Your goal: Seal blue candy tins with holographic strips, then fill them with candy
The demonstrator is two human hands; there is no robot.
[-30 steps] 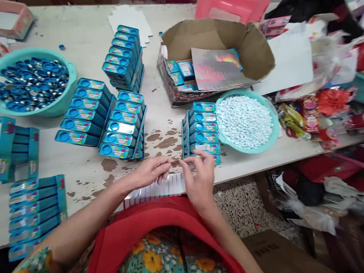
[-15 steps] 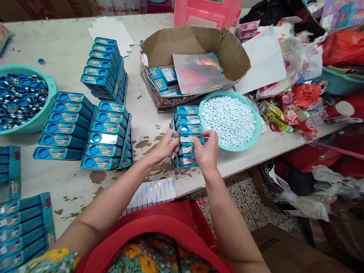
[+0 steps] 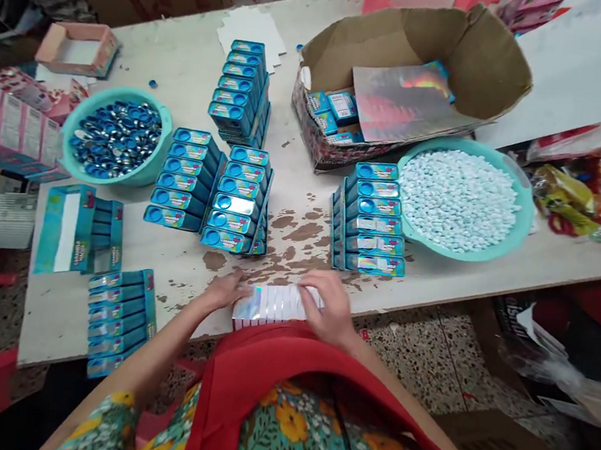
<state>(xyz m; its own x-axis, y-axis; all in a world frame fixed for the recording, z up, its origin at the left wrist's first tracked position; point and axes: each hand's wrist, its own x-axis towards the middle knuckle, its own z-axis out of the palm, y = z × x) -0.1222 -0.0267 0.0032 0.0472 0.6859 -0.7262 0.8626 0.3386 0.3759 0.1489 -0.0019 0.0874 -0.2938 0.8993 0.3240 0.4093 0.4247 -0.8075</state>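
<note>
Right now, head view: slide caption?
Left hand and right hand at silvery strips, blue boxes and a bowl of white pieces beyond.

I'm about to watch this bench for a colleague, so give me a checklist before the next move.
1. Right hand at the striped silver sheet: ok.
2. Left hand at the sheet's other end: ok.
3. Strip pinched in the right hand: cannot tell.
4. Row of blue boxes beside the white-piece bowl: ok.
5. Tops in that row alike: not ok; the nearest look silvery, the third from the back shows a blue circle.
</note>
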